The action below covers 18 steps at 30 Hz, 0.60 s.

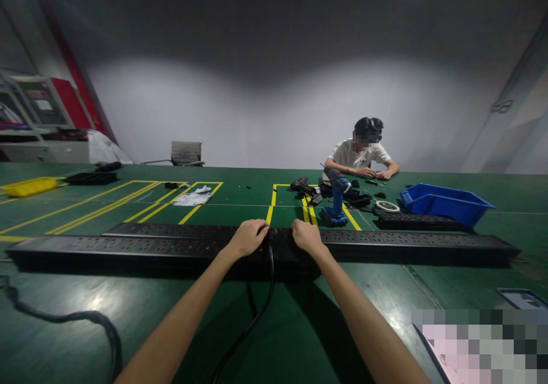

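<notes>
Two long black power strips [128,246] lie across the green table in front of me, one on the left and another [411,245] on the right. My left hand [249,237] rests curled on the top of the strip near its middle, where a black cable [265,298] comes out toward me. My right hand [306,237] grips the top edge of the strip just to the right of the cable. Both forearms reach in from the bottom of the view.
A blue cordless drill [337,198] stands behind the strips. A blue bin [445,202], a tape roll [387,206] and another power strip [417,219] sit at the right. A person across the table handles small parts. A yellow tray [29,186] lies far left.
</notes>
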Each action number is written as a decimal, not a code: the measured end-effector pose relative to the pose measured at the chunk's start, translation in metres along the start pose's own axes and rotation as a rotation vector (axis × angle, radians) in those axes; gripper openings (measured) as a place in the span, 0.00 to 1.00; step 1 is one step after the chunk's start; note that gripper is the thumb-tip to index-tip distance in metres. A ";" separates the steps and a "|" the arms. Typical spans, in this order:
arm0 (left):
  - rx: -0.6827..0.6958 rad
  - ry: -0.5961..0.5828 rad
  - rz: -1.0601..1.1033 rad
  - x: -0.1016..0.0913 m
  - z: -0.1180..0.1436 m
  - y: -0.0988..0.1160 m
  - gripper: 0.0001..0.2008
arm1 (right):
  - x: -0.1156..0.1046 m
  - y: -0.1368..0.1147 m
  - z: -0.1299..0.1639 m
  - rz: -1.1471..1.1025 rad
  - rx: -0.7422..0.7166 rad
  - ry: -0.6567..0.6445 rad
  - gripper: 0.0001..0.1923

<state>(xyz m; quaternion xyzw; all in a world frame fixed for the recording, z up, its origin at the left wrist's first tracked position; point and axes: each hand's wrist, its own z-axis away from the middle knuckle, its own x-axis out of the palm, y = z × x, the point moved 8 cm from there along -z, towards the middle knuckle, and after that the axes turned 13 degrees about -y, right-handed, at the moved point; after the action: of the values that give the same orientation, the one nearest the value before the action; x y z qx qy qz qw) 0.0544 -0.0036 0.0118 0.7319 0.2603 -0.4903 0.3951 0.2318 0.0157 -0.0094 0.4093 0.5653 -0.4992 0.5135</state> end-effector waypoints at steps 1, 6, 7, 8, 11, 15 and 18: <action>0.000 -0.002 -0.012 0.000 0.000 0.001 0.15 | 0.000 0.000 0.000 0.002 0.002 0.000 0.16; -0.023 -0.013 -0.023 0.001 0.000 0.000 0.16 | -0.001 -0.003 0.004 0.009 0.000 -0.016 0.15; -0.030 -0.031 -0.010 0.003 0.000 -0.001 0.16 | -0.001 -0.003 0.004 0.010 -0.001 -0.020 0.15; -0.038 -0.054 0.007 0.004 0.000 -0.003 0.16 | -0.002 -0.004 0.005 0.013 -0.002 -0.021 0.15; -0.067 -0.113 0.054 0.008 -0.002 -0.008 0.16 | -0.004 -0.005 0.007 0.020 -0.004 -0.012 0.15; -0.087 -0.127 0.085 0.007 -0.005 -0.011 0.14 | -0.003 -0.004 0.007 0.021 -0.004 -0.018 0.16; -0.110 -0.131 0.086 0.006 -0.008 -0.010 0.13 | -0.002 -0.003 0.006 0.023 0.007 -0.021 0.16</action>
<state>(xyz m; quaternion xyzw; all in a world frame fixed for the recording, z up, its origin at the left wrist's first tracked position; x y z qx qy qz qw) 0.0528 0.0085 0.0040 0.6858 0.2288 -0.5048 0.4717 0.2302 0.0091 -0.0072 0.4123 0.5535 -0.4996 0.5235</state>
